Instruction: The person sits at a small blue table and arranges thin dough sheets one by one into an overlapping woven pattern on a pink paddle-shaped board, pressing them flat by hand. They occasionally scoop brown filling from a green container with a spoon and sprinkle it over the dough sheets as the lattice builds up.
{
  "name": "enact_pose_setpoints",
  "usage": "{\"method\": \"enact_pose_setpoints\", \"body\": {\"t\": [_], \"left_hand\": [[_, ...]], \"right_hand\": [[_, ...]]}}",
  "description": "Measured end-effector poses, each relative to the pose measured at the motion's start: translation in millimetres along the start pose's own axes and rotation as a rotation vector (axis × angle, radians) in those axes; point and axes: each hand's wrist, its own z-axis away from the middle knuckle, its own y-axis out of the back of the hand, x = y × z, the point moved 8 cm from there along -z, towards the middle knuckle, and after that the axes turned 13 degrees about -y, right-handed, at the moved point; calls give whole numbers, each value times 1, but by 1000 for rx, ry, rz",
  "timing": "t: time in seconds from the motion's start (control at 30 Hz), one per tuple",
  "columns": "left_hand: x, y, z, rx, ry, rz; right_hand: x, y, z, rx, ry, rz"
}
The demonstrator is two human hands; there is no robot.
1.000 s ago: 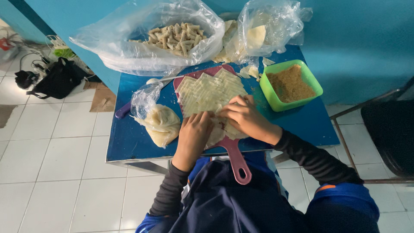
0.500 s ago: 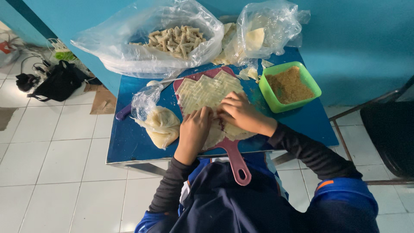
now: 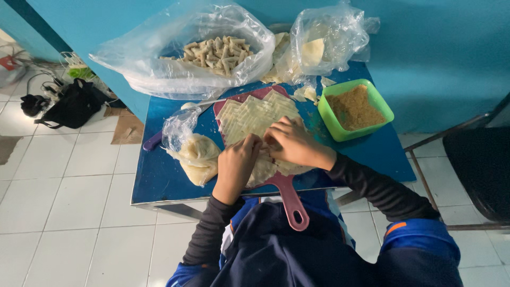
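1. Pinched together over one spot, both hands work the nearest pale square pastry wrapper [image 3: 265,169]: the left hand [image 3: 237,163] curls its fingertips down onto it and the right hand [image 3: 291,142] meets it from the other side, fingers bent close – a narrow, rolling sort of hold on the wrapper, judging by the pose
2. That wrapper lies at the near edge of a fan of overlapping wrappers [image 3: 255,114], staggered so each edge can be lifted singly
3. All of them rest on a pink plastic cutting board with a handle [image 3: 289,199], the handle pointing toward the person
4. Just left sits a small clear bag of pale dough [image 3: 194,151], and to the right a green square plastic tub of brown crumbly filling [image 3: 355,109] – both within easy reach
5. Farther back on the blue table [image 3: 159,175], a large clear plastic bag of finished rolled pieces [image 3: 212,53] lies open, mouth up, beside another crumpled clear bag [image 3: 326,40]
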Motion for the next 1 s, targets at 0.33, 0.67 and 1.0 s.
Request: {"method": "enact_pose_setpoints", "body": {"t": [0.33,0.67,1.0], "left_hand": [[-2,-4,-2,8,-19,-14],[4,-2,-3,54,-22,7],[7,-2,-6,47,60,-70]], "right_hand": [[8,-10,-1,-31,-30,53],[19,-17,-3,-68,-7,2],[24,-8,-8,-99,-99,-155]]}}
